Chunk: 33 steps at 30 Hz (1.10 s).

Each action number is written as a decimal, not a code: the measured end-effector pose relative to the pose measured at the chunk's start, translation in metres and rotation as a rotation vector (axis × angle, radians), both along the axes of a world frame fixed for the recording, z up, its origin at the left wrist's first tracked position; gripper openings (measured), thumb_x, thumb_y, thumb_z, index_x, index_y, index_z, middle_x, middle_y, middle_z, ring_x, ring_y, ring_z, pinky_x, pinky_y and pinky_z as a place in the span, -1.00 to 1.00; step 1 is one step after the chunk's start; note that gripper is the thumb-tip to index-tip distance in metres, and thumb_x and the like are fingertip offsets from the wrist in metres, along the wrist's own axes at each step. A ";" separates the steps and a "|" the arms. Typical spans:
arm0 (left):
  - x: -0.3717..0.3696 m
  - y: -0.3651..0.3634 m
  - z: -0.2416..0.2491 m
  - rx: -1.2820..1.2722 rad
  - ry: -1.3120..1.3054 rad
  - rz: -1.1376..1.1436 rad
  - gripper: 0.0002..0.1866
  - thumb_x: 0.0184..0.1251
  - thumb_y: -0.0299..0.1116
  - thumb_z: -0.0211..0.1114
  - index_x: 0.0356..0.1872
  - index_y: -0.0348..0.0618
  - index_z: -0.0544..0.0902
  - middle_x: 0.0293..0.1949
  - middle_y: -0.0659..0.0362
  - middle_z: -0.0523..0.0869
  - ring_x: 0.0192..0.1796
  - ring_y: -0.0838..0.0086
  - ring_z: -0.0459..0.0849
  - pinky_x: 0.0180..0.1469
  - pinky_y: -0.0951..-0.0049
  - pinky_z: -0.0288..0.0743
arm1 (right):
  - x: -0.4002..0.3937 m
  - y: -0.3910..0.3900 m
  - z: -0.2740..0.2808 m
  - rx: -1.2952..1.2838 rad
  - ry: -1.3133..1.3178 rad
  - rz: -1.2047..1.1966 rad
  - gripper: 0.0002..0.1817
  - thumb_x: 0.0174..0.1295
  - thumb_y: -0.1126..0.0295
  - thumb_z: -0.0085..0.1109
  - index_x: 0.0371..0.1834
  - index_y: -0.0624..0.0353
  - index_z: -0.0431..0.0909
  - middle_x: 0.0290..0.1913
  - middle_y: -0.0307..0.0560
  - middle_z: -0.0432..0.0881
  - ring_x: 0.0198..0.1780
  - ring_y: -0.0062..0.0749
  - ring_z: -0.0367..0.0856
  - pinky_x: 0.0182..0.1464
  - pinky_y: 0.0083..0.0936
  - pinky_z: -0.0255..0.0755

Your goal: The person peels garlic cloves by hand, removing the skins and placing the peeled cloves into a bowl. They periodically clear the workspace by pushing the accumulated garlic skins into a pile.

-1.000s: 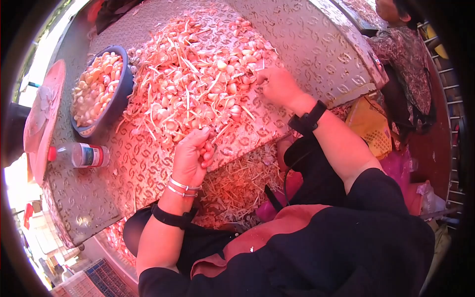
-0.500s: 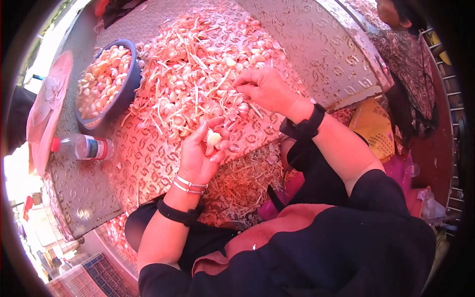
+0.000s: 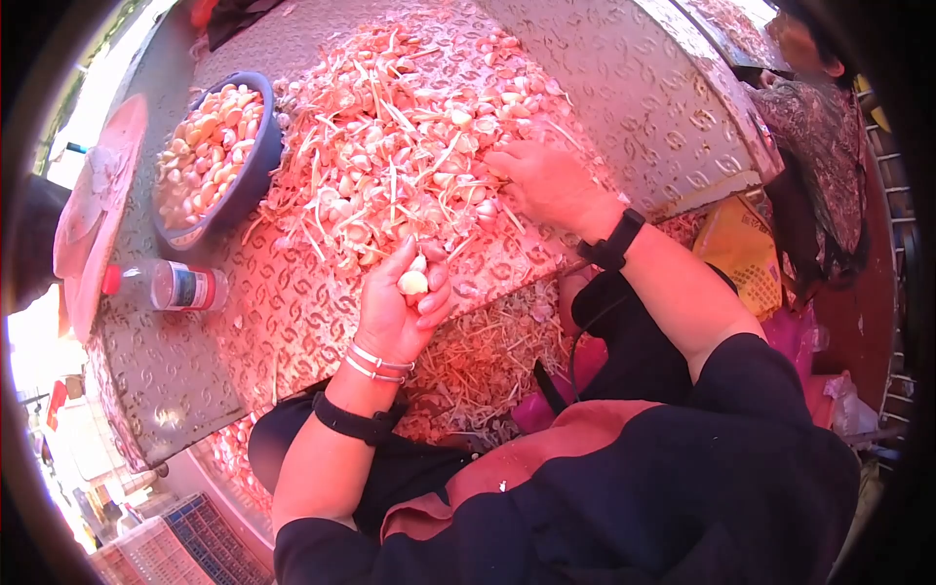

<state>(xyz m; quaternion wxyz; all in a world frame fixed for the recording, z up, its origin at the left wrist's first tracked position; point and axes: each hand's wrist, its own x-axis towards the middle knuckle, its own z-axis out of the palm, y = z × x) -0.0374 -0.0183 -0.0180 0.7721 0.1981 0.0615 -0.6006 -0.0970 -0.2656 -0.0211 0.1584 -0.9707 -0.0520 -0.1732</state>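
Note:
My left hand (image 3: 402, 297) is curled, palm up, around pale peeled garlic cloves (image 3: 413, 282) at the near edge of the heap. On the right side of the heap (image 3: 390, 146), a mix of garlic cloves, skins and dry stems, my right hand (image 3: 551, 180) reaches in with its fingers bent and close together. Its fingertips touch the garlic, and whatever they pinch is hidden. To the left stands a blue bowl (image 3: 263, 161) filled with peeled garlic cloves (image 3: 210, 151).
A plastic bottle (image 3: 180, 288) with a red cap lies left on the patterned metal table (image 3: 185, 375). Beyond it is a pink hat-like object (image 3: 88, 214). Stems and skins (image 3: 487, 361) lie below the table edge. A yellow bag (image 3: 736, 253) and another person (image 3: 814, 146) are at right.
My right hand has moved right and slightly down, its fingers now down at the garlic heap. My left fingers have closed in more around the cloves.

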 end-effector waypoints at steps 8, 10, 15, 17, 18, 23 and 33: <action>-0.001 -0.003 0.006 0.256 -0.073 0.112 -0.82 0.39 -0.26 0.05 -0.32 -0.16 0.45 -0.48 0.22 0.49 -0.56 0.60 0.38 -0.70 0.70 0.09 | 0.007 -0.017 -0.008 0.034 0.071 -0.148 -0.80 0.04 0.40 0.14 -0.23 0.15 0.50 -0.34 0.01 0.56 -0.22 -0.05 0.54 -0.20 -0.25 0.42; 0.006 0.000 -0.001 0.261 -0.107 0.168 -0.89 0.35 -0.34 0.12 -0.33 -0.13 0.46 -0.46 0.24 0.51 -0.47 0.58 0.44 -0.64 0.70 0.17 | 0.006 -0.020 -0.006 0.081 0.082 -0.147 -0.80 0.06 0.38 0.15 -0.25 0.15 0.52 -0.35 0.02 0.57 -0.22 -0.05 0.54 -0.19 -0.25 0.42; 0.022 -0.001 -0.003 0.279 -0.159 0.280 -0.91 0.35 -0.39 0.11 -0.30 -0.19 0.50 -0.41 0.24 0.56 -0.39 0.58 0.50 -0.52 0.77 0.30 | 0.008 -0.025 0.005 0.477 0.324 -0.314 -0.83 0.14 0.37 0.14 -0.22 0.16 0.54 -0.33 -0.07 0.62 -0.34 -0.36 0.61 -0.25 -0.45 0.48; 0.025 -0.004 0.001 0.460 -0.308 0.335 -0.92 0.32 -0.40 0.16 -0.35 -0.15 0.48 -0.46 0.25 0.59 -0.48 0.56 0.53 -0.54 0.70 0.30 | 0.013 -0.032 0.007 0.743 0.346 -0.349 -0.84 0.18 0.37 0.11 -0.23 0.18 0.54 -0.31 -0.09 0.63 -0.34 -0.44 0.61 -0.25 -0.51 0.49; 0.026 -0.005 -0.002 0.521 -0.398 0.349 -0.93 0.32 -0.42 0.16 -0.33 -0.15 0.48 -0.43 0.21 0.63 -0.51 0.59 0.55 -0.60 0.71 0.27 | 0.015 -0.031 0.011 1.014 0.368 -0.383 -0.85 0.22 0.38 0.08 -0.23 0.21 0.53 -0.30 -0.11 0.65 -0.34 -0.52 0.62 -0.24 -0.58 0.51; 0.024 -0.005 -0.003 0.572 -0.602 0.368 -0.93 0.30 -0.42 0.18 -0.29 -0.16 0.48 -0.45 0.18 0.63 -0.59 0.67 0.49 -0.69 0.75 0.16 | 0.013 -0.019 0.030 1.637 0.478 -0.249 -0.86 0.25 0.44 0.06 -0.19 0.25 0.50 -0.27 -0.09 0.64 -0.30 -0.48 0.62 -0.21 -0.59 0.54; 0.011 -0.013 0.026 0.380 -0.411 0.135 -0.79 0.23 -0.51 0.22 -0.10 -0.23 0.53 -0.35 0.16 0.63 -0.50 0.66 0.52 -0.62 0.78 0.26 | 0.019 0.049 0.043 0.967 0.448 0.076 -0.86 0.10 0.44 0.22 -0.28 0.24 0.60 -0.40 -0.24 0.63 -0.38 -0.66 0.56 -0.31 -0.67 0.46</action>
